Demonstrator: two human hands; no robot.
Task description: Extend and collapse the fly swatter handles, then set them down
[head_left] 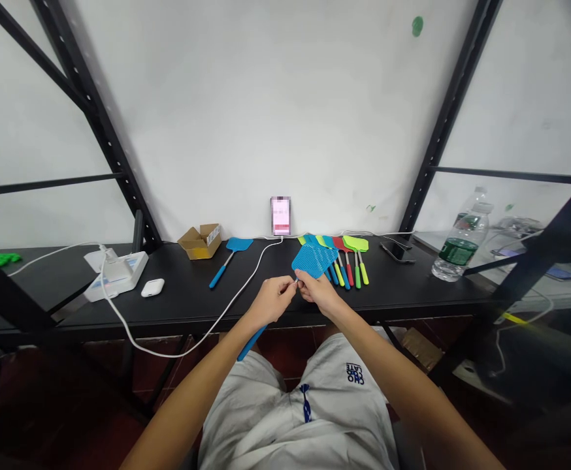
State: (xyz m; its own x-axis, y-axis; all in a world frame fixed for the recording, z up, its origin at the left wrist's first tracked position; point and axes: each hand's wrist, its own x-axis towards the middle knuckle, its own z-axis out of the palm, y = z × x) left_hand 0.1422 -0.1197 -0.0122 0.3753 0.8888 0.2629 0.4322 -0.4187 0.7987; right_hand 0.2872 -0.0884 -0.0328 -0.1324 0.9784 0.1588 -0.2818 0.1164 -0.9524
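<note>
Both hands hold a blue fly swatter [317, 256] just above the table's front edge. My left hand [273, 299] is closed round its shaft, and the blue handle sticks out below towards my lap. My right hand [316, 292] pinches the shaft close to the perforated head, a short way from the left fingers. Behind the right hand lies a row of several fly swatters, among them a yellow-green one [355, 243] and a red one [343, 246]. Another blue fly swatter [239, 244] lies apart on the left.
An open cardboard box [200, 243], a white earbud case [153, 288] and a power strip [129, 274] stand left. A phone [281, 217] leans on the wall; its white cable [236, 299] droops past the table edge. Right are a dark phone [397, 252] and water bottles [460, 245].
</note>
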